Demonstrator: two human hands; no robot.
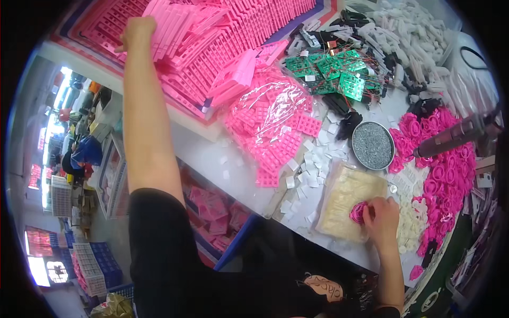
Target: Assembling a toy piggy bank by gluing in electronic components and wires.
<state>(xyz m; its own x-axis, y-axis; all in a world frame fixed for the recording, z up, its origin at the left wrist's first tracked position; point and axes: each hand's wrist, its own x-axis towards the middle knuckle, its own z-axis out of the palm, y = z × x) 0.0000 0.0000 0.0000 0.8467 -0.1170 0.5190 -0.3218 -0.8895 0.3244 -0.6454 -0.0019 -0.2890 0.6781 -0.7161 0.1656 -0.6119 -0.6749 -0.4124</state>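
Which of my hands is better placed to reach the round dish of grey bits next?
Probably your right hand: it's nearer the round dish, at the pink round part on the beige packet. Your left hand is far across, at the pink panels.

Over on the table [209,156], green circuit boards [351,86] with thin wires lie in a tangled heap, right beside a mound of white plastic parts [413,32]. A round dish [374,168] is full of small grey pieces [373,144]. To its left, white squares [308,177] are scattered near a shiny clear bag [271,98] and pink studded pieces [288,146]. A dark, pen-shaped tool [450,139] juts in at right; below, a blue-edged crate [237,248] holds pink parts [214,209].
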